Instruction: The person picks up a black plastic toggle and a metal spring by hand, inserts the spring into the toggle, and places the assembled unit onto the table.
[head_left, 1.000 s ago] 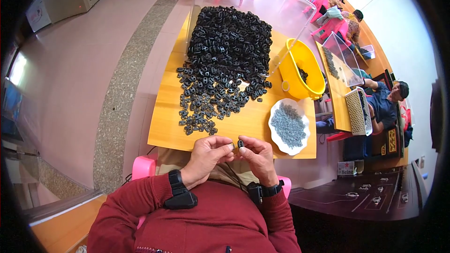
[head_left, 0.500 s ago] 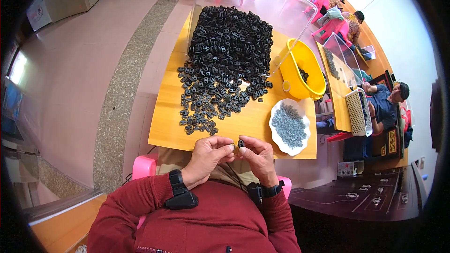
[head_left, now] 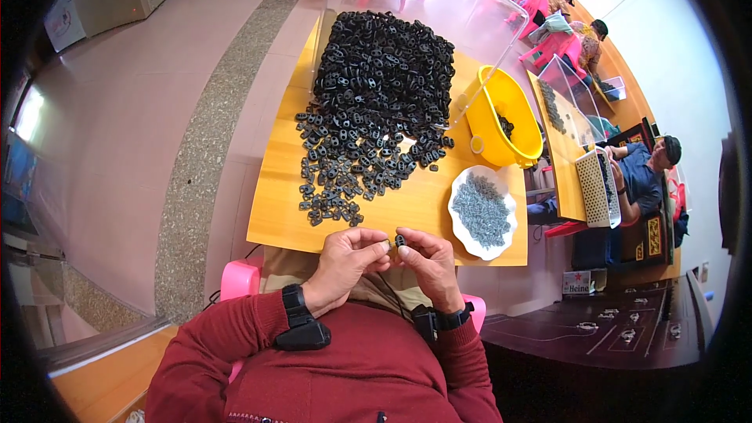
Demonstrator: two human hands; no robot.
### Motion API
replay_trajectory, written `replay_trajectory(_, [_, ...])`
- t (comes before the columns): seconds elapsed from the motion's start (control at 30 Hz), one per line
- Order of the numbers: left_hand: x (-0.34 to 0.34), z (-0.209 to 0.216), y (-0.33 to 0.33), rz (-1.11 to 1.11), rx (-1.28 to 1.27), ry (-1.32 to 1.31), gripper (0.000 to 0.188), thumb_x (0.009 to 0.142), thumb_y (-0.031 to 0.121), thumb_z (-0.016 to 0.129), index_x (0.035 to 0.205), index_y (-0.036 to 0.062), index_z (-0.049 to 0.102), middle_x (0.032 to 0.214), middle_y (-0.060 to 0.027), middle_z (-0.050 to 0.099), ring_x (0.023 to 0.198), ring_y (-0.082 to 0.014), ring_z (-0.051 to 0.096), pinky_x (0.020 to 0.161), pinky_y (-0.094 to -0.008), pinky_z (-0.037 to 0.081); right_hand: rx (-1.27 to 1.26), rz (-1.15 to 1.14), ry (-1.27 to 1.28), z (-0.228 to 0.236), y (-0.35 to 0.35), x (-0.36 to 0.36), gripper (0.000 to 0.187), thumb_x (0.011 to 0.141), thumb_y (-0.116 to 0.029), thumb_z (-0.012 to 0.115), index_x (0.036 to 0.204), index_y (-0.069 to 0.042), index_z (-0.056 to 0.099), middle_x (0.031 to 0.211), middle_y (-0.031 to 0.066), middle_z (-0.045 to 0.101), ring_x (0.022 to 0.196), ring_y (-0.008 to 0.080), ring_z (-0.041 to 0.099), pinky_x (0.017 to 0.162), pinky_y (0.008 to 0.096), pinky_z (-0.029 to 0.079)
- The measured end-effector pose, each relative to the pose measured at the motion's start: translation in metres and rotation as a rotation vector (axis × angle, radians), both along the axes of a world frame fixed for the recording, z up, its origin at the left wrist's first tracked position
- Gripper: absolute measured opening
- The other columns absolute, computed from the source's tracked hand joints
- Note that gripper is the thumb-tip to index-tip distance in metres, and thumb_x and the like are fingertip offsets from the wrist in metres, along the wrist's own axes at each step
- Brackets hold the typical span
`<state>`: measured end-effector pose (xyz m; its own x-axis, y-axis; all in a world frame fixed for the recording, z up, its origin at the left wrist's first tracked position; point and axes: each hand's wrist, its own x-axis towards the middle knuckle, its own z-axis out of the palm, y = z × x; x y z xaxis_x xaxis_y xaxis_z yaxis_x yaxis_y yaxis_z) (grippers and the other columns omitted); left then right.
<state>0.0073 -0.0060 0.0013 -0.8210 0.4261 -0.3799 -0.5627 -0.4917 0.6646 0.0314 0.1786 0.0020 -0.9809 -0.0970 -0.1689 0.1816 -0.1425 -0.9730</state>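
Just past the near edge of the wooden table (head_left: 276, 207), my two hands meet in front of my body. My right hand (head_left: 431, 265) pinches a small black two-hole cord lock piece (head_left: 400, 240) between thumb and fingers. The thumb and forefinger of my left hand (head_left: 348, 262) are pressed together a little to its left; what they hold is too small to make out. A big heap of similar black pieces (head_left: 384, 70) spills from a clear plastic box (head_left: 478, 19) toward me. At the right, small metal springs (head_left: 482, 210) fill a white scalloped dish (head_left: 483, 254).
A yellow tub (head_left: 484, 106) with some black pieces inside stands beside the clear box. At the right, a person in a dark shirt (head_left: 641, 176) sits at another table with a perforated cream basket (head_left: 593, 188). Several people sit on pink chairs farther back.
The cord lock piece and my right fingers have shifted very slightly left, and my right thumb lies nearer the piece. My left hand is almost where it was.
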Motion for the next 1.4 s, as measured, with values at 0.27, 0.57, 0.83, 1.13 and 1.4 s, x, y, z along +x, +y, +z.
replay_trajectory(0.27, [0.0, 0.0, -0.001, -0.014, -0.001, 0.006, 0.017, 0.088, 0.007, 0.064, 0.102, -0.0014, 0.059, 0.088, -0.0067, 0.064, 0.074, -0.0127, 0.064, 0.069, -0.0242, 0.056, -0.003, -0.003, -0.002, 0.0, 0.0, 0.0, 0.032, 0.089, -0.007, 0.063, 0.119, 0.002, 0.058, 0.095, 0.004, 0.065, 0.08, 0.0098, 0.062, 0.073, 0.0256, 0.055])
replay_trajectory(0.57, [0.001, -0.002, -0.001, -0.012, 0.004, 0.012, 0.016, 0.088, 0.005, 0.063, 0.102, -0.0015, 0.059, 0.09, -0.0069, 0.065, 0.076, -0.0121, 0.064, 0.07, -0.0242, 0.056, 0.032, -0.005, 0.002, -0.002, -0.002, 0.001, 0.031, 0.091, -0.008, 0.061, 0.121, 0.001, 0.058, 0.095, 0.0028, 0.065, 0.08, 0.009, 0.062, 0.073, 0.0239, 0.054])
replay_trajectory(0.83, [0.001, -0.001, 0.001, 0.024, 0.016, -0.004, 0.015, 0.089, 0.005, 0.062, 0.102, -0.0001, 0.059, 0.088, -0.0058, 0.064, 0.075, -0.0115, 0.063, 0.07, -0.0247, 0.056, 0.041, -0.137, 0.021, 0.001, -0.01, 0.001, 0.026, 0.091, -0.004, 0.058, 0.116, 0.005, 0.059, 0.095, 0.009, 0.066, 0.079, 0.0152, 0.066, 0.073, 0.0262, 0.055])
replay_trajectory(1.13, [-0.002, -0.006, 0.002, 0.107, 0.086, 0.026, 0.015, 0.089, 0.005, 0.062, 0.103, -0.0007, 0.058, 0.09, -0.0074, 0.064, 0.077, -0.0124, 0.065, 0.071, -0.0231, 0.056, 0.006, -0.113, 0.02, -0.003, -0.007, 0.0, 0.02, 0.09, -0.001, 0.058, 0.109, 0.006, 0.06, 0.092, 0.0108, 0.067, 0.079, 0.0171, 0.068, 0.074, 0.0269, 0.056])
replay_trajectory(1.4, [-0.001, -0.006, 0.003, 0.127, 0.106, -0.014, 0.015, 0.089, 0.003, 0.061, 0.103, -0.0013, 0.058, 0.094, -0.008, 0.063, 0.082, -0.0132, 0.064, 0.074, -0.0237, 0.057, 0.061, -0.059, 0.039, 0.001, -0.016, 0.0, 0.017, 0.09, 0.0, 0.058, 0.106, 0.005, 0.063, 0.092, 0.0076, 0.067, 0.079, 0.0135, 0.066, 0.072, 0.0244, 0.054])
